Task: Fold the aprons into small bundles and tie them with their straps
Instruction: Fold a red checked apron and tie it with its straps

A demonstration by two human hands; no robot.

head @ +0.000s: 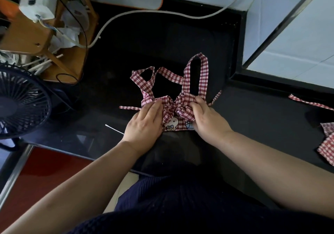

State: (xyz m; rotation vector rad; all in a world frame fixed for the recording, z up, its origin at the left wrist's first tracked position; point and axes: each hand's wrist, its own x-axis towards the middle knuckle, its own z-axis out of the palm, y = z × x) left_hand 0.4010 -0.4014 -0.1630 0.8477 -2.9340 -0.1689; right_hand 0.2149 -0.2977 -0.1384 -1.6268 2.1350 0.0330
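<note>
A red-and-white checked apron (176, 115) lies folded into a small bundle on the black countertop (162, 44), with cartoon patches on its near edge. Its straps (196, 74) loop away from me toward the wall, and thin strap ends stick out left and right. My left hand (144, 123) lies flat on the bundle's left side, its fingers pressing the cloth. My right hand (206, 118) grips the bunched cloth on the right side, fingers curled into it. A second checked apron (327, 143) lies at the right edge, with its strap (307, 102) trailing left.
A dark table fan (19, 100) stands at the left. Behind it is a wooden rack (59, 35) with papers and cables. A white cable (144, 13) curves across the back of the counter. A thin white stick (114, 129) lies left of my left hand.
</note>
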